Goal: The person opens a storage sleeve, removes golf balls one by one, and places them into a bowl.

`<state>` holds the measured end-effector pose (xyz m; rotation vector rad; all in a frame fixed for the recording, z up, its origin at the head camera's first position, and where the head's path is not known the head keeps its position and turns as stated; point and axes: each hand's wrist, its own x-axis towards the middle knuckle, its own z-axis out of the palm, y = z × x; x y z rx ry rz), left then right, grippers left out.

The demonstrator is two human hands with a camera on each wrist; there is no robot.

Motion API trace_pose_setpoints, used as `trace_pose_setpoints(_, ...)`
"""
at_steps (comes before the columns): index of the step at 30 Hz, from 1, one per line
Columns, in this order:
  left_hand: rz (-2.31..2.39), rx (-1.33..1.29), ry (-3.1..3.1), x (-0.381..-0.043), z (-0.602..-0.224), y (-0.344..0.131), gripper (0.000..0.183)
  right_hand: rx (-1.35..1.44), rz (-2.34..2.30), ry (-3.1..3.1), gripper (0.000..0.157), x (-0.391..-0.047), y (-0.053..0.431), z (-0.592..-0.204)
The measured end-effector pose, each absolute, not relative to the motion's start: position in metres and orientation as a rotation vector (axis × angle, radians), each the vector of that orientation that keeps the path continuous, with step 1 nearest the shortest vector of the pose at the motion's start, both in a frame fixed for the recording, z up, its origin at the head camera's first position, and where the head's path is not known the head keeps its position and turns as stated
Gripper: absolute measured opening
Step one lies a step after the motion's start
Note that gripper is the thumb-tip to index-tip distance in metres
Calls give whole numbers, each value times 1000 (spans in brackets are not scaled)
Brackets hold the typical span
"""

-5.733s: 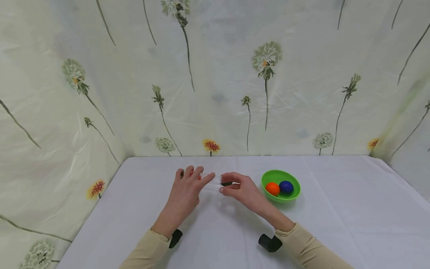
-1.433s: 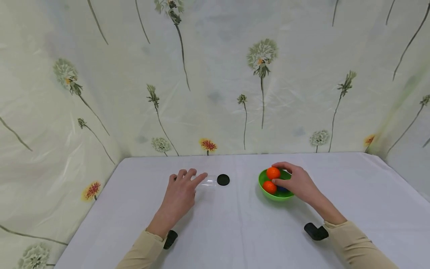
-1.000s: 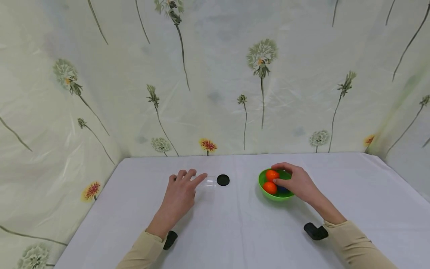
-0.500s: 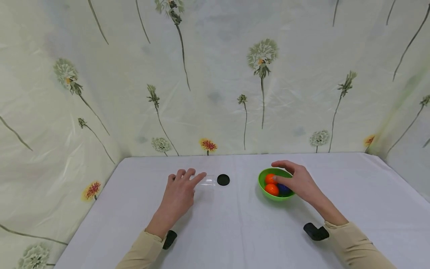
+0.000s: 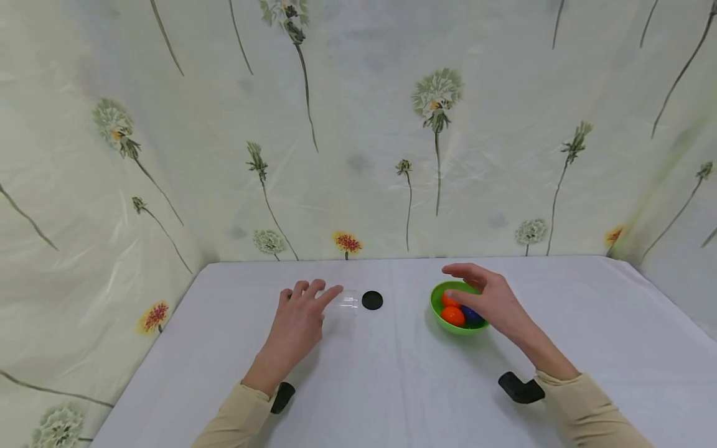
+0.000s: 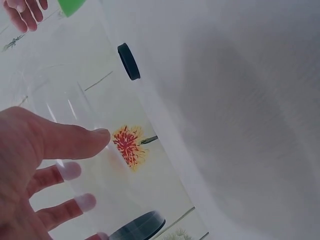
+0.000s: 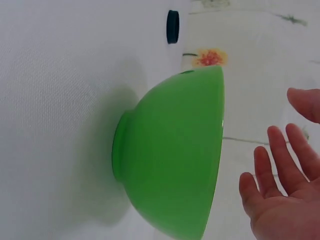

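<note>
My left hand (image 5: pixel 297 323) grips a clear plastic tube (image 5: pixel 348 300), held sideways with its uncapped end toward the right. In the left wrist view the thumb and fingers curl round it, and a black base (image 6: pixel 137 227) closes its other end. A round black lid (image 5: pixel 372 300) lies on the table just right of the tube. Over the green bowl (image 5: pixel 460 331) hovers my right hand (image 5: pixel 495 305), fingers spread and holding nothing. Inside the bowl sit an orange ball (image 5: pixel 452 317), a second orange ball (image 5: pixel 448 300) partly behind the thumb, and a dark blue ball (image 5: pixel 472 316).
A white cloth covers the table (image 5: pixel 386 386). Behind it hangs a pale curtain (image 5: pixel 358 124) with printed dandelions, which also runs along both sides. Black wrist-worn devices (image 5: pixel 521 388) sit under the sleeve cuffs.
Earlier my right hand was at the tube's lidded end, with orange showing at the tube. Later it lowered an orange ball into the bowl, let go and lifted slightly. The left hand stayed nearly still.
</note>
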<state>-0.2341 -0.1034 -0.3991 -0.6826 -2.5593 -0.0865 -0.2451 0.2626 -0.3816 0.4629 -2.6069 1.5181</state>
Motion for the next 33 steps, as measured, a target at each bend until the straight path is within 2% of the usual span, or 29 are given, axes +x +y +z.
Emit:
trace_pose_setpoints(10, -222, -662, -2543, -239, -396, -105, 66, 502, 1600, -2563, 45, -241, 247, -379)
trace_pose_setpoints(33, -1258, -348, -2471, -265, -406, -119, 60, 469, 1648, -2560, 43, -244, 225, -386)
